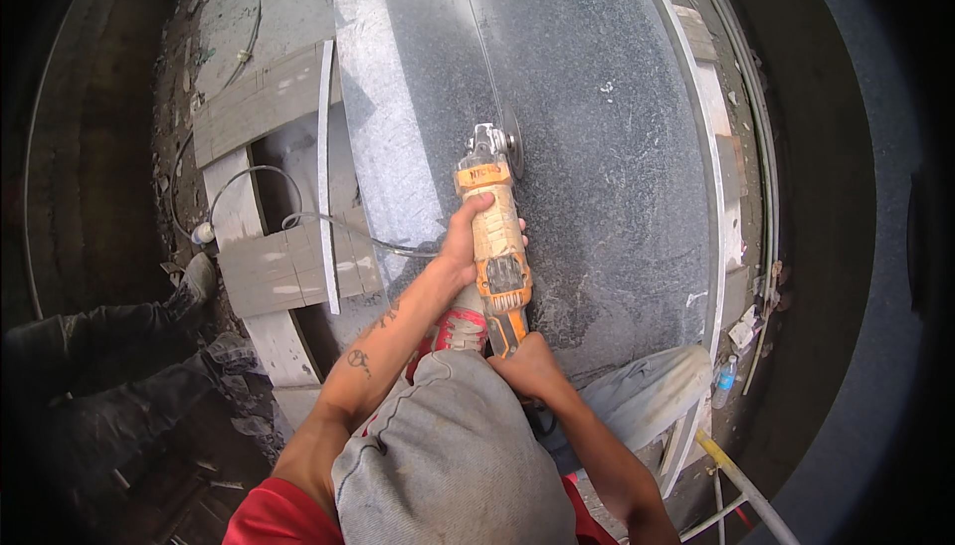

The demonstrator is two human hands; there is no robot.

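Note:
An orange and cream angle grinder points away from me over a dark stone slab. My left hand wraps round the middle of its body, thumb on top. Farther back, my right hand grips the rear handle. The thin cutting disc stands on edge at the right of the grinder head, at the near end of a straight dark line in the slab. Whether the disc spins cannot be told. Dust coats the grinder's body and the slab.
Wooden planks and a narrow pale strip lie left of the slab. A cable with a white plug runs there. Another person's legs are at far left. A bottle and a yellow-and-white metal frame stand right.

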